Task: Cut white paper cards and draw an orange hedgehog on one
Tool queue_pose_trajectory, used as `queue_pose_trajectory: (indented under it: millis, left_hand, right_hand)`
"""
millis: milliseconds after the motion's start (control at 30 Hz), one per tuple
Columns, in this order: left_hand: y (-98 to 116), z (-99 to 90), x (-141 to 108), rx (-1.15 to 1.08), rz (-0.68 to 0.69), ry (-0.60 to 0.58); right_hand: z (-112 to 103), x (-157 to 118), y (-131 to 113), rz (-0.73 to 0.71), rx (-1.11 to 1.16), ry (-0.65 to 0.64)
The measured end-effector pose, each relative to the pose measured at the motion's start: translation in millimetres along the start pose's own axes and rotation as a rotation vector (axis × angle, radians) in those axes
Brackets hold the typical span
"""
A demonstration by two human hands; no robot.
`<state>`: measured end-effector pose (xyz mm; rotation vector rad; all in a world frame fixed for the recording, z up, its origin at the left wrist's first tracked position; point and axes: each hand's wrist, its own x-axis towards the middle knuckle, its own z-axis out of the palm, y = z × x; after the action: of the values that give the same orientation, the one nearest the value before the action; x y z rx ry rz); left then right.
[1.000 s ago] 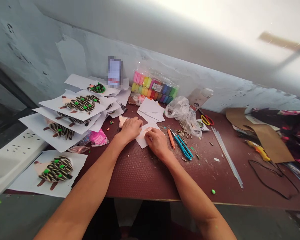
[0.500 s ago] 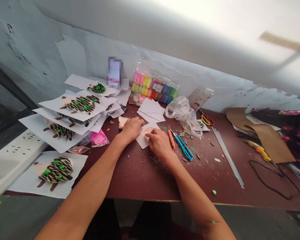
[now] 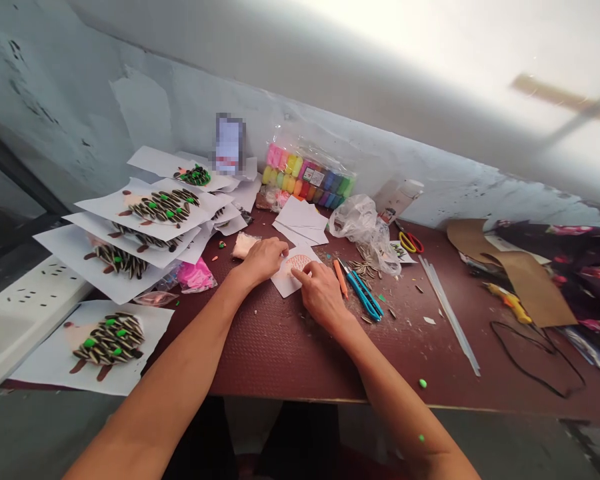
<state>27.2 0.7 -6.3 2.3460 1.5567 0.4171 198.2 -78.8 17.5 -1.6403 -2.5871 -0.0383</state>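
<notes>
A small white paper card (image 3: pixel 286 285) with an orange, scale-like drawing (image 3: pixel 300 261) lies flat on the dark red table. My left hand (image 3: pixel 266 260) steadies the card at its upper left edge, fingers bent and close together. From the right, my right hand (image 3: pixel 321 291) reaches onto the card. Its index finger is stretched out at the drawing and the other fingers curl below. Nothing shows in its fingers. Beside my left hand lies a packet of pale clay (image 3: pixel 245 245). An orange pen-like tool (image 3: pixel 340 278) lies next to my right hand.
Hedgehog pictures with sunflower seeds (image 3: pixel 163 207) are stacked at left by a power strip (image 3: pixel 33 293). Blank cards (image 3: pixel 303 220) and coloured clay (image 3: pixel 307 177) lie behind. To the right are blue scissors-like tools (image 3: pixel 365 295), seeds (image 3: pixel 364 268), clear sticks (image 3: pixel 450 317) and a yellow glue gun (image 3: pixel 510 303).
The view has shifted slightly, so things at right appear further left. My right index finger has moved a little on the drawing, uncovering more of it. My left hand stays in place.
</notes>
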Motion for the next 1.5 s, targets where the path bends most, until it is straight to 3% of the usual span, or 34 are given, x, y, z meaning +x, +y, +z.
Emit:
queue_pose_trajectory:
  millis: [600, 1500]
  left_hand:
    - [-2, 0.6, 1, -0.003, 0.000, -0.003]
    - [2, -3.0, 0, 0.026, -0.015, -0.014]
  right_hand:
    - [5, 1, -5, -0.012, -0.043, -0.046]
    - [13, -6, -7, -0.093, -0.039, 0.018]
